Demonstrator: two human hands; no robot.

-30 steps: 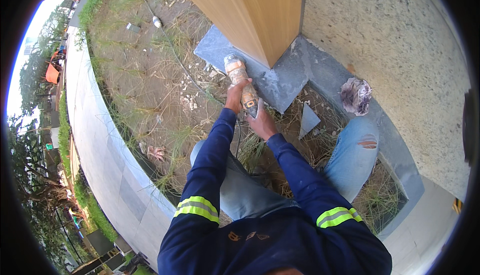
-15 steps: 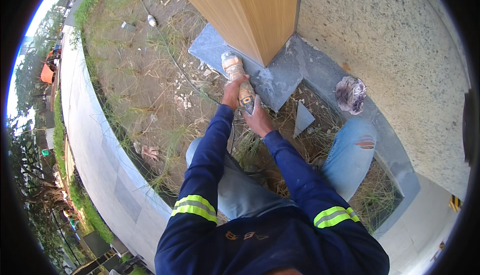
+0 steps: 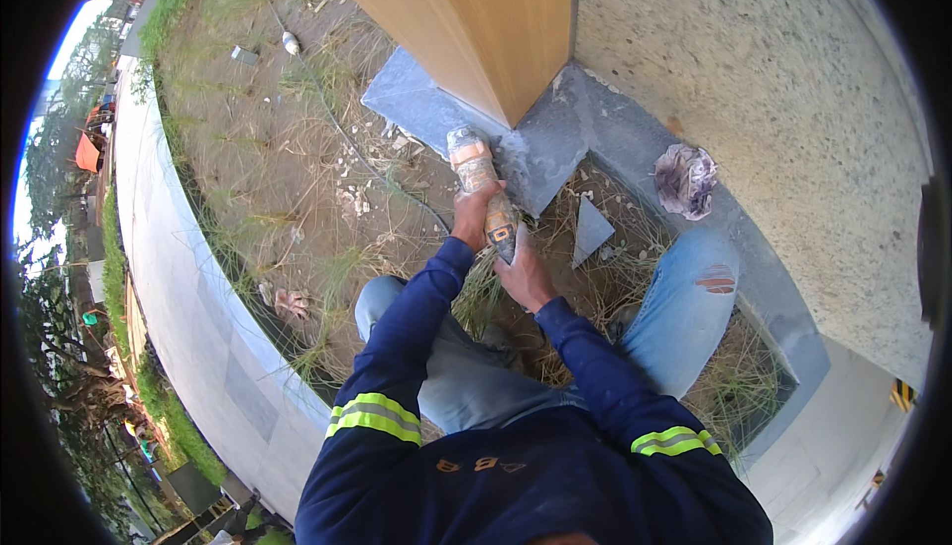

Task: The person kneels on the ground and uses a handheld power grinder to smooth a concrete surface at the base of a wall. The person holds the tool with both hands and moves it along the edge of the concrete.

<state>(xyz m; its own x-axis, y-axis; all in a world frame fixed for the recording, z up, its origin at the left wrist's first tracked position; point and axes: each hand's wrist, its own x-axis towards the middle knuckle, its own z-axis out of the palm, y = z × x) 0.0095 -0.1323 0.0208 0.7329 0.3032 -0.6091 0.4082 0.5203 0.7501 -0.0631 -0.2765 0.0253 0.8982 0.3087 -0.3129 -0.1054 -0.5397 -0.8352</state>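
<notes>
A dusty orange-and-black angle grinder (image 3: 472, 161) lies in both my hands, its pale, dust-coated head pointing away from me over the grey stone slab (image 3: 402, 99). My left hand (image 3: 476, 216) is wrapped round the middle of its body. Closer to me, my right hand (image 3: 526, 272) grips the dark rear end. Whether the head touches the slab, I cannot tell. The disc does not show. A dark power cord (image 3: 347, 133) runs over the soil toward my left hand.
A wood-grain column (image 3: 496, 59) rises from the slab, beside a speckled stone wall (image 3: 734, 59). Crumpled plastic (image 3: 686, 181) sits on the grey ledge right of a triangular stone offcut (image 3: 592, 231). A cord connector (image 3: 291, 43) lies on grassy soil. Pale paving (image 3: 198, 277) curves along the left.
Both hands have drawn the grinder a little toward me and to the right, away from the column. The whole view has shifted slightly. My grip looks the same.
</notes>
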